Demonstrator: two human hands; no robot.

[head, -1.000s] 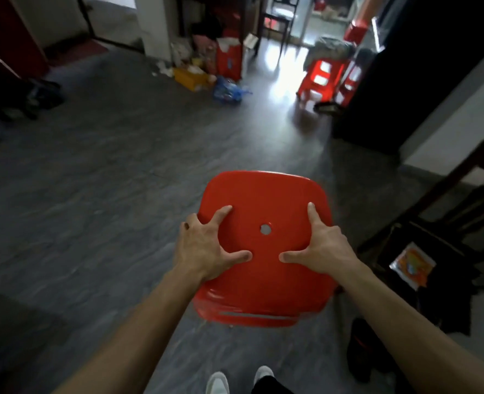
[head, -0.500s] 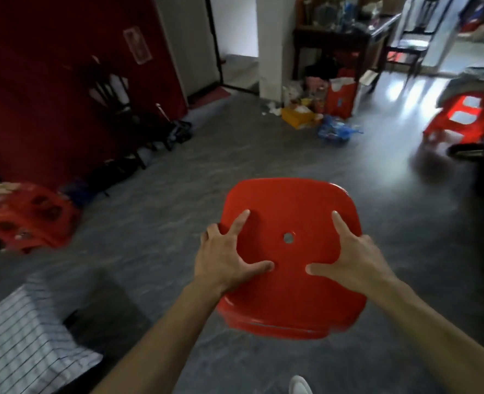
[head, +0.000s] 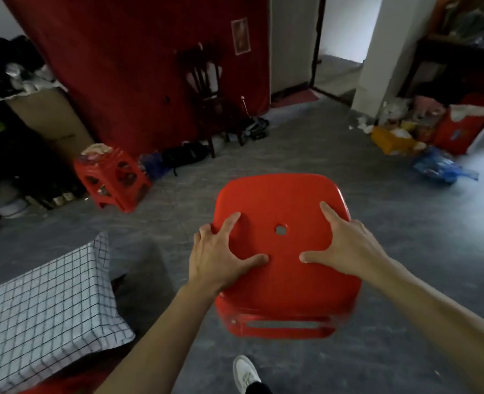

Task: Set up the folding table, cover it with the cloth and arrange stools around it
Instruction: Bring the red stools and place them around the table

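At seven o'clock, low in view: table (head: 36, 302), already draped in checked cloth (head: 73, 268). At centre, off the floor: red stool (head: 285, 251), seat tilted toward the viewer. At ten o'clock, by the red wall: second red stool (head: 113, 177), with something lying on its seat. Left hand (head: 221, 257) and right hand (head: 346, 245) spread on the seat, thumbs on top, outer fingers curled over the side edges. Judged step: arranging stools. Next: swing toward seven o'clock, set down level just beside the table.
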